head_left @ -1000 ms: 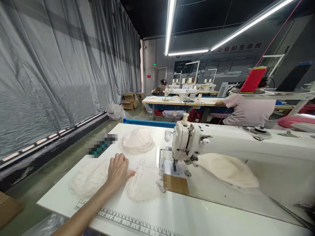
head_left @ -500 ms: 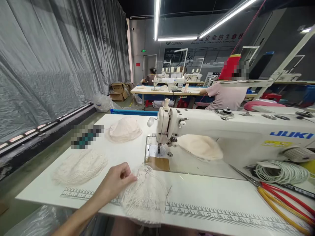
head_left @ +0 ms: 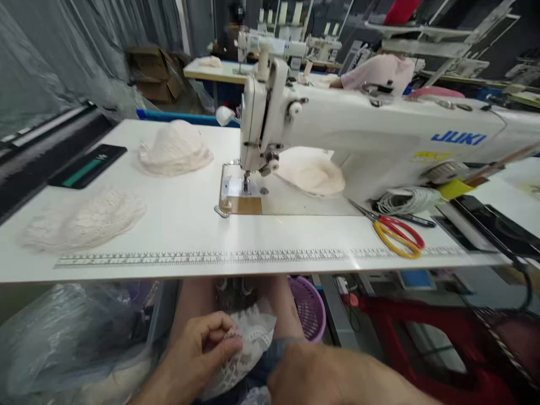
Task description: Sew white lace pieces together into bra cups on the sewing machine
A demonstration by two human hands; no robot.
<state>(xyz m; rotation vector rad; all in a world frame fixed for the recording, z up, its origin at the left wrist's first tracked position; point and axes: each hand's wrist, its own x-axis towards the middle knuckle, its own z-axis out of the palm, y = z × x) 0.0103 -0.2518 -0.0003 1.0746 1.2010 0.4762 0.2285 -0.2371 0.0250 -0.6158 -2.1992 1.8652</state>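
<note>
Over my lap, below the table's front edge, my left hand (head_left: pixel 206 349) pinches a white lace piece (head_left: pixel 255 337) between thumb and fingers. My right hand (head_left: pixel 306 374) is beside the lace, smeared by motion with its fingers hidden, so whether it grips anything is unclear. On the table in front stands a white JUKI sewing machine (head_left: pixel 320 118). A stack of lace pieces (head_left: pixel 88 219) lies at the left, and a pile of pale cup-shaped pieces (head_left: pixel 175 149) sits behind it. Another pale cup piece (head_left: pixel 314 174) rests under the machine's arm.
Scissors with red and yellow handles (head_left: pixel 399 233) lie right of the machine, near a coil of pale cord (head_left: pixel 407 199). A ruler strip (head_left: pixel 253 257) runs along the table's front. A phone (head_left: pixel 90 166) lies far left. Below are a purple basket (head_left: pixel 310 309) and plastic bags (head_left: pixel 76 337).
The view has tilted down. My left hand has brought the lace piece from over the table's front edge down to my lap. My right hand has come into view.
</note>
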